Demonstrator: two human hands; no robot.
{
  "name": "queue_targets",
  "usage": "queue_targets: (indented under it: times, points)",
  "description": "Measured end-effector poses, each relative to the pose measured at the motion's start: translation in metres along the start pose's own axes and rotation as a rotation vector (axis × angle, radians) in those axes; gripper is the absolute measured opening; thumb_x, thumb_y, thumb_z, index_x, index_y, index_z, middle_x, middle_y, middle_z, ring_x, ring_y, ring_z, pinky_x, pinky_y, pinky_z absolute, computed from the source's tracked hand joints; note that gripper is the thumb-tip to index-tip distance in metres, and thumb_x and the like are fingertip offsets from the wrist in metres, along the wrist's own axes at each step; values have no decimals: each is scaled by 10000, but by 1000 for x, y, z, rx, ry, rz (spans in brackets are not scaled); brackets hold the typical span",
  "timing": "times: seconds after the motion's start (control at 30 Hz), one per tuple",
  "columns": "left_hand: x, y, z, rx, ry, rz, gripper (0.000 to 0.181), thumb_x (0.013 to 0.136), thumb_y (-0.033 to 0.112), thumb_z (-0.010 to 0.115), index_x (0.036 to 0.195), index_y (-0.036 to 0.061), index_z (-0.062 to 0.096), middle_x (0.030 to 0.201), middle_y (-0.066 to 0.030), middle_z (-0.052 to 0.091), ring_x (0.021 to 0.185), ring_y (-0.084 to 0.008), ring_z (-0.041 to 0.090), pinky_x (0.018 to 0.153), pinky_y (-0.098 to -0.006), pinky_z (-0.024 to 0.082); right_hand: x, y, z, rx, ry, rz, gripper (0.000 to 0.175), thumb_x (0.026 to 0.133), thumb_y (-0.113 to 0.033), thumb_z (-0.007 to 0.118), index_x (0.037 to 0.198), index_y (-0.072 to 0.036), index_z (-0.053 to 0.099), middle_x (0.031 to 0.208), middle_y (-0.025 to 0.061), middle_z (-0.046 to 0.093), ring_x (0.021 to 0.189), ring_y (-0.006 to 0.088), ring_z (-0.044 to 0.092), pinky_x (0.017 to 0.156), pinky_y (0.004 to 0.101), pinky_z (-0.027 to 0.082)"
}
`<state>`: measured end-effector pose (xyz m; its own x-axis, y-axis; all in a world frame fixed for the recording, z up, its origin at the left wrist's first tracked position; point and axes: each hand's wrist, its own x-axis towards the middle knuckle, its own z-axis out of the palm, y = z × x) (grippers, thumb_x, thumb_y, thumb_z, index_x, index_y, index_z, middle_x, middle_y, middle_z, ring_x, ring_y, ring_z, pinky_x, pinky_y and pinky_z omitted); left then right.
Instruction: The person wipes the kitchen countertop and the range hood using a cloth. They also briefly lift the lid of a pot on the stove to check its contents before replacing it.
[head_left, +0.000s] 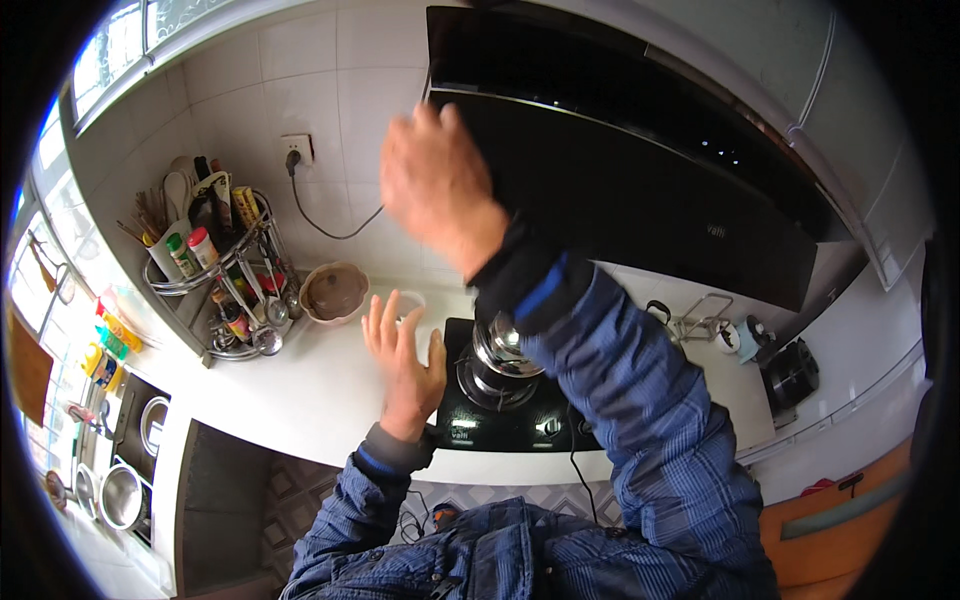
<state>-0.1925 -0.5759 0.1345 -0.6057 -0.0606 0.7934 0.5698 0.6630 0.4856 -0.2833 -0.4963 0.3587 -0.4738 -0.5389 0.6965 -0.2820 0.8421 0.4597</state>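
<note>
My right hand (435, 184) is raised in front of the tiled wall, beside the black range hood (600, 180). Its fingers are curled and slightly blurred, and whether they hold anything is hidden. Lower down, my left hand (407, 360) is held up with its fingers apart and nothing in it, over the white countertop (330, 390). To its right, a shiny metal pot (506, 352) stands on the black glass gas stove (469, 420), partly hidden by my right sleeve. Behind my left hand are a brownish lobed bowl (334, 292) and a small clear container (410, 303).
At the left corner stands a two-tier metal rack (206, 281) with utensils and bottles. A plug with a black cable sits in a wall socket (297, 150). Metal bowls (122, 495) lie by the sink at far left. A black appliance (791, 375) is at right.
</note>
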Motion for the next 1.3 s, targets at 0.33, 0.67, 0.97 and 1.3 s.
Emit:
queue_targets:
  times: [0.33, 0.67, 0.97, 1.3]
  points:
    - [19, -27, -4, 54, 83, 15, 412, 913, 62, 688, 1312, 47, 586, 1522, -178, 515, 1505, -430, 353, 1238, -603, 227, -113, 1, -4, 128, 315, -163, 207, 912, -170, 685, 1072, -56, 748, 1250, 20, 675, 1116, 171, 599, 851, 303, 453]
    - [39, -1, 26, 55, 64, 91, 384, 938, 13, 648, 1317, 10, 587, 1518, -193, 522, 1496, -426, 359, 1214, -525, 289, -296, 180, -39, -119, 249, -39, 395, 836, -179, 812, 1200, -153, 658, 1322, -4, 592, 1192, 213, 580, 903, 371, 492]
    - [19, 53, 57, 150, 5, 178, 376, 958, 51, 647, 1329, 26, 590, 1535, -160, 516, 1505, -405, 353, 1229, -530, 275, -455, 345, -97, -314, 170, 238, 526, 734, 42, 772, 1190, -144, 588, 1256, 56, 603, 1136, 309, 607, 973, 431, 507]
    - [-40, 131, 80, 247, -34, 125, 405, 943, 13, 669, 1340, 30, 590, 1535, -171, 530, 1516, -403, 358, 1238, -540, 274, -592, 473, -106, -152, 396, 1125, 365, 891, -43, 757, 1223, -43, 605, 1258, 134, 639, 1180, 318, 622, 1001, 439, 511]
